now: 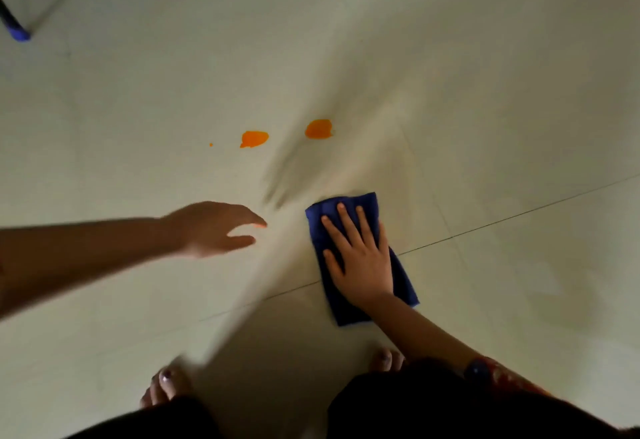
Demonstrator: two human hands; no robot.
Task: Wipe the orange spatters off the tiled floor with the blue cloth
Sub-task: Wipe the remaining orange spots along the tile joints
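Pale tiled floor [485, 92] with thin grout lines fills the frame. Right hand [360, 258] presses flat, fingers spread, on the blue cloth [403, 279] at lower centre. Left hand [214, 229] hovers relaxed. Orange spatters [254, 138] lie above, at mid-frame.

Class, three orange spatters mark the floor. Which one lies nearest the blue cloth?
The rightmost spatter, just beyond the blue cloth; the middle blob and the tiny dot lie farther left.
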